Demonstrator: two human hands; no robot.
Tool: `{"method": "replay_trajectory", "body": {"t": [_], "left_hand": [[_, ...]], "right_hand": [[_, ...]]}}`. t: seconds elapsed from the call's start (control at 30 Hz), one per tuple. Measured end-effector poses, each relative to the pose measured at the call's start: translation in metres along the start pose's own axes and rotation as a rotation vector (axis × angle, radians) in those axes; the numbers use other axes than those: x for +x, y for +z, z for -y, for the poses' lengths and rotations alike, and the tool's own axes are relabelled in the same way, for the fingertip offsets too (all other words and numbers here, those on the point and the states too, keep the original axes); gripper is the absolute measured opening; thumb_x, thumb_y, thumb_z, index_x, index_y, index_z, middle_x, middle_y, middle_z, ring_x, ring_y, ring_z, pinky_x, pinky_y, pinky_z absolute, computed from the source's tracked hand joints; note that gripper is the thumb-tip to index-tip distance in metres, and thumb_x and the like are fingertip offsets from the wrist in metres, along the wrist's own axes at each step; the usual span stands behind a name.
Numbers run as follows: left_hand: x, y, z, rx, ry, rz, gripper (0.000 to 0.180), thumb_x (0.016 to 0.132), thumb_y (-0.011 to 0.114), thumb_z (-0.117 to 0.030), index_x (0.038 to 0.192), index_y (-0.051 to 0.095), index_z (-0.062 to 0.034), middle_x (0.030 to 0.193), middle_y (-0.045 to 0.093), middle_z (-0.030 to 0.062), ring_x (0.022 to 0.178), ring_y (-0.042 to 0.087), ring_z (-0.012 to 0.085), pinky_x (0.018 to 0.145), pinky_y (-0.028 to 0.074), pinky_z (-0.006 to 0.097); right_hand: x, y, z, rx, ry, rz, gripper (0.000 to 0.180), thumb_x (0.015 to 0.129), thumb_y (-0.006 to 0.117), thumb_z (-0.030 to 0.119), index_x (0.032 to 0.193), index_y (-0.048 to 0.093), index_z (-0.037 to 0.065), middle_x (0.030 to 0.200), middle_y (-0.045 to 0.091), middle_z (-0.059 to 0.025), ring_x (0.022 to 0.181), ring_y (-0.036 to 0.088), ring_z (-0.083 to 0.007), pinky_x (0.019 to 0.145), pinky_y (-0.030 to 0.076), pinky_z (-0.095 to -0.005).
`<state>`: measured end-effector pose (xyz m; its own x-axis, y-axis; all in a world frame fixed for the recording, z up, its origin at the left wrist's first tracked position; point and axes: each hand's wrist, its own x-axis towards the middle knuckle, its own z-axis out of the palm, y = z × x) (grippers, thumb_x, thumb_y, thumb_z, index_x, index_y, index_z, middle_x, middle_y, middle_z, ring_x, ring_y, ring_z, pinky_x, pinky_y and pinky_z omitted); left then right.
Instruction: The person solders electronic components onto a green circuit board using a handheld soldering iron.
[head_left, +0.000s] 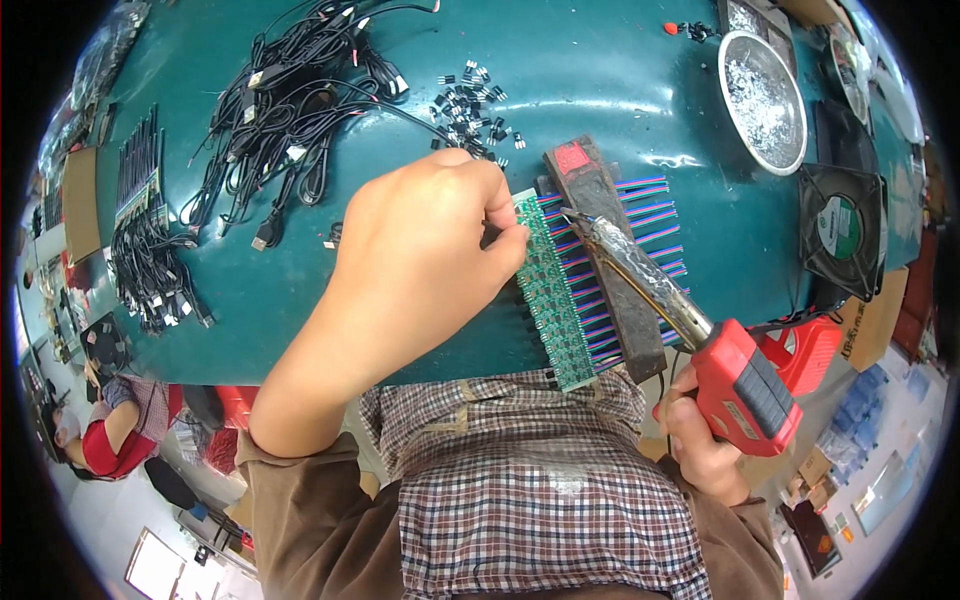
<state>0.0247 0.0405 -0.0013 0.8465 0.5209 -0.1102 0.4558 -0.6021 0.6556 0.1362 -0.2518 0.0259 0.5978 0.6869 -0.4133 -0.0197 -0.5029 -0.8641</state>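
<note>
My left hand [415, 235] is closed in a pinch at the left edge of a green circuit board panel [558, 310], near its far end. Whatever lies between the fingertips is hidden. In my right hand [700, 448] is the red handle of a soldering gun [742, 385]. Its tip slants up and left, over the dark bar and close to the panel. Thin blue, red and black wires [655, 212] run rightward from the panel. A heavy dark bar [628, 300] with a red patch lies across these wires.
Black USB cables [290, 110] are heaped at the far left, one stretching toward my left hand. Small black parts [466, 112] lie beyond that hand. A wired bundle [150, 230] sits left. A metal bowl [726, 100] and black fan [842, 232] stand right. Another person [115, 430] sits at left.
</note>
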Motion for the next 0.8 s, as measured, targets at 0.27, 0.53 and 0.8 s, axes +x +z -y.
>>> {"method": "replay_trajectory", "body": {"t": [0.27, 0.53, 0.8], "left_hand": [[-0.004, -0.022, 0.022, 0.252, 0.132, -0.440, 0.011, 0.082, 0.075, 0.000, 0.092, 0.074, -0.0031, 0.090, 0.065, 0.0087, 0.083, 0.064, 0.0222, 0.073, 0.050, 0.032], [0.012, -0.023, 0.047, 0.353, 0.365, -0.450, 0.021, 0.069, 0.082, -0.009, 0.088, 0.075, -0.0144, 0.106, 0.066, 0.0038, 0.102, 0.061, 0.0247, 0.083, 0.045, 0.039], [0.000, -0.061, 0.043, -0.309, 0.336, -1.040, 0.014, 0.095, 0.063, 0.006, 0.110, 0.066, 0.0068, 0.101, 0.072, 0.0177, 0.091, 0.072, 0.0231, 0.085, 0.059, 0.031]], "right_hand": [[-0.002, -0.002, -0.008, 0.037, -0.047, -0.060, 0.024, 0.090, 0.064, 0.007, 0.108, 0.052, -0.004, 0.070, 0.051, -0.0051, 0.050, 0.046, -0.0115, 0.047, 0.039, -0.0274], [0.000, 0.002, 0.000, 0.105, -0.047, -0.056, 0.025, 0.090, 0.064, 0.006, 0.110, 0.052, -0.004, 0.072, 0.051, -0.0061, 0.050, 0.045, -0.0114, 0.046, 0.040, -0.0272], [0.000, 0.004, -0.001, 0.159, -0.023, -0.106, 0.026, 0.090, 0.065, 0.007, 0.110, 0.052, -0.003, 0.073, 0.052, -0.0058, 0.050, 0.044, -0.0115, 0.047, 0.040, -0.0276]]}}
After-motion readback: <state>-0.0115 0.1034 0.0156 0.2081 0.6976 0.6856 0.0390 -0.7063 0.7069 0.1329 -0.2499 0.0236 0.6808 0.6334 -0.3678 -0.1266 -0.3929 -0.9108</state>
